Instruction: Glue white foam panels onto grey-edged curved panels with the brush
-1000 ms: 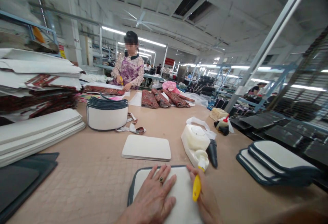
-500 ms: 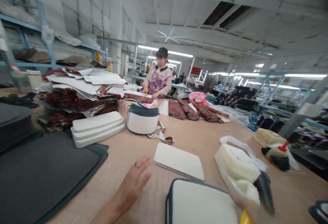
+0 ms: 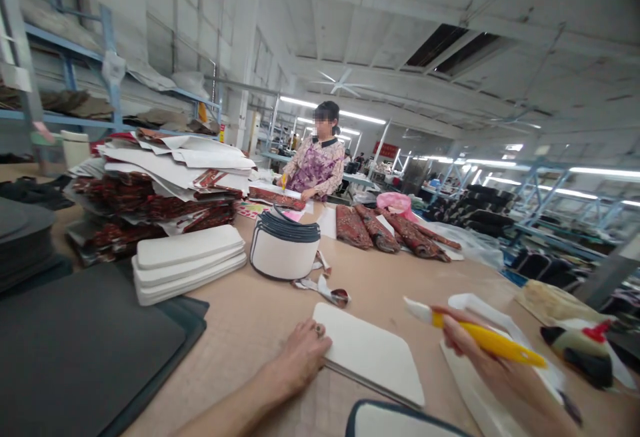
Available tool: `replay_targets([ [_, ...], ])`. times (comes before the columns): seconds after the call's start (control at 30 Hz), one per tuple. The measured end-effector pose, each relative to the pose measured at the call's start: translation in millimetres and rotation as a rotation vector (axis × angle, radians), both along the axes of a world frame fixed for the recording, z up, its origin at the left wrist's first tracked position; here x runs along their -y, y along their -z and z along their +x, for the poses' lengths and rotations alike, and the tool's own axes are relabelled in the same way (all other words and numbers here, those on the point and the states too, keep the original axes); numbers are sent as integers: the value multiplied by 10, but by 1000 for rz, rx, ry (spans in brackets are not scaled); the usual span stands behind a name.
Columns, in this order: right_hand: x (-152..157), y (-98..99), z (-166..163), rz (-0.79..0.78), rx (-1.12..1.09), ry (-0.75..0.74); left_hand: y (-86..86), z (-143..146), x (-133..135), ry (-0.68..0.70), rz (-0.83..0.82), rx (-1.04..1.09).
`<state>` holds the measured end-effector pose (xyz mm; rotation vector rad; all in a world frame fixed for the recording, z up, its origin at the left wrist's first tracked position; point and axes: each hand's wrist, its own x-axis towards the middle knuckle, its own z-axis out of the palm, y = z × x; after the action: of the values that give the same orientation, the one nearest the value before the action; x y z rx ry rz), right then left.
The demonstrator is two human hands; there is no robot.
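Note:
My left hand (image 3: 303,350) is at the left edge of a thin stack of white panels (image 3: 373,353) with rounded corners, its fingers curled together against the edge. A ring shows on one finger. My right hand (image 3: 493,363) is closed around a brush (image 3: 500,342) with a yellow handle; its pale tip points left, above the table to the right of the panels. Behind that hand, a white container (image 3: 460,380) is partly hidden. At the bottom edge, a white panel with dark trim (image 3: 395,420) is cut off by the frame.
Dark sheets (image 3: 110,337) and white pads (image 3: 190,260) lie left. A curved stack of dark-edged white pieces (image 3: 285,250) stands mid-table, with fabric scraps (image 3: 325,290) beside it. Patterned rolls (image 3: 390,230) lie farther back. A co-worker (image 3: 320,160) stands across the table (image 3: 240,330).
My left hand has moved right onto the white panels' edge, its fingers curling. My right hand has risen from the dark-trimmed panel with the brush. The view has shifted.

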<state>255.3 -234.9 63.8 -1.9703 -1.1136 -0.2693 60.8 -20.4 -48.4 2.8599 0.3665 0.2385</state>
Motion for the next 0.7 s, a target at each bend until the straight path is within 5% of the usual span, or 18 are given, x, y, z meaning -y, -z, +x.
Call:
replay_targets([
  [0.1, -802, 60, -64, -56, -402, -229, 41, 3, -84, 38, 8, -1],
  [0.27, -1656, 558, -30, -138, -498, -345, 44, 64, -129, 63, -12, -26],
  [0.4, -1838, 781, 11, -216, -524, -426, 7, 101, -131, 62, -30, -65],
  [0.7, -1689, 819, 233, -331, -477, -402, -16, 140, -122, 59, -3, -105],
])
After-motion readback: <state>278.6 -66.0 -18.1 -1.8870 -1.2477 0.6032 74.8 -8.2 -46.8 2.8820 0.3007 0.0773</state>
